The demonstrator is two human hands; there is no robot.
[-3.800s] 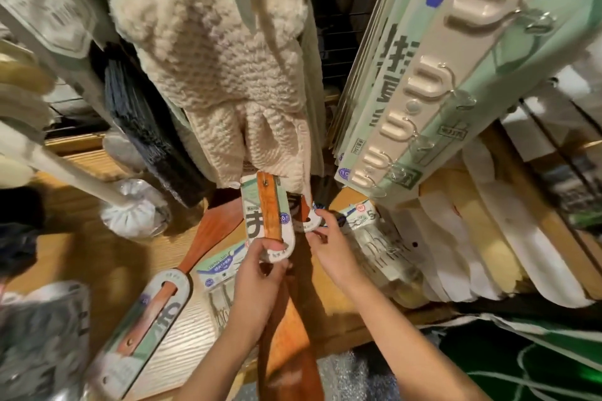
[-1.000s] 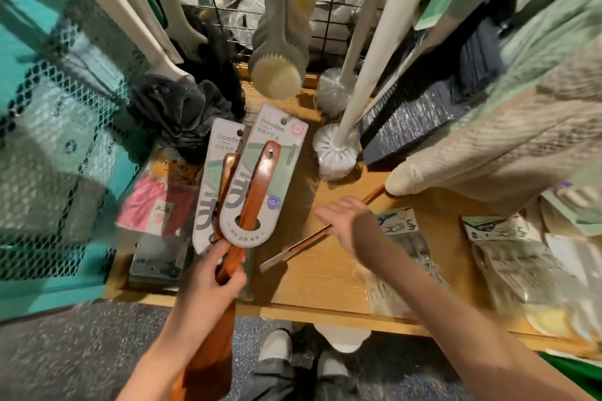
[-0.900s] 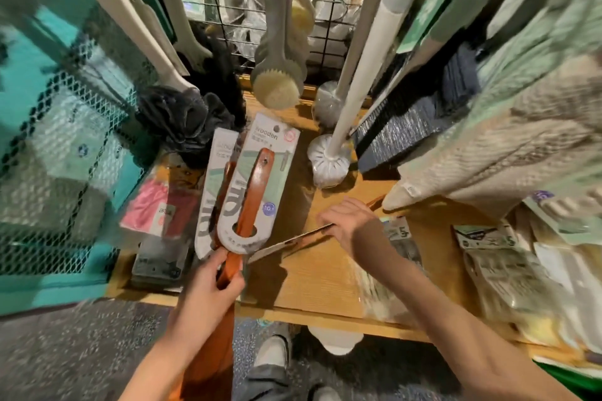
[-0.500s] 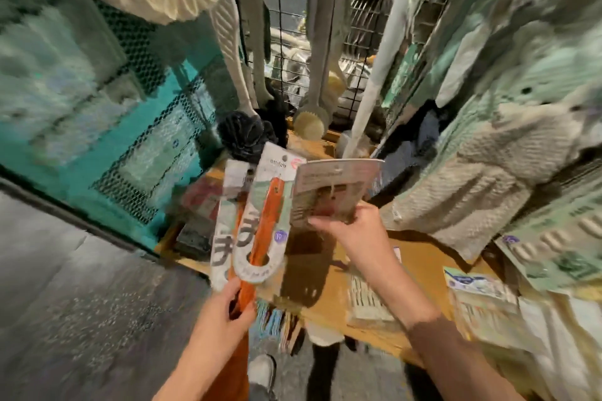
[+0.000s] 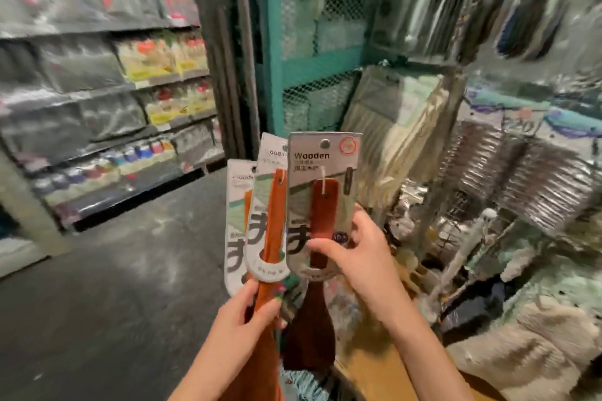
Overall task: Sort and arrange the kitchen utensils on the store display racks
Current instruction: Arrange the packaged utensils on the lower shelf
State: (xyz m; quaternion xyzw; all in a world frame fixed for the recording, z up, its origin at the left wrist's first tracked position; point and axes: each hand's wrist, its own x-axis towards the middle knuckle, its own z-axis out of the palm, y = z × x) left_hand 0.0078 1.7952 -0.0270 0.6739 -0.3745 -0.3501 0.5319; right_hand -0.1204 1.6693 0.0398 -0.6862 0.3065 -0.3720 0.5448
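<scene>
Three carded wooden spatulas held upright, fanned. Right hand (image 5: 355,257) pinches the dark-brown wooden spatula on its grey "Wooden" backing card (image 5: 321,205), thumb across the card front. Left hand (image 5: 250,312) grips the handles of two orange-brown wooden spatulas on matching cards (image 5: 270,221), just left of the dark-brown one, cards overlapping. Teal mesh rack panel (image 5: 312,42) behind the dark-brown spatula; wooden display shelf (image 5: 368,371) below it.

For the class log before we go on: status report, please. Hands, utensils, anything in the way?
Left hand grips two carded wooden spatulas. Right hand pinches a third carded spatula, upright beside them. None hung yet. Path blurred; cannot tell.
</scene>
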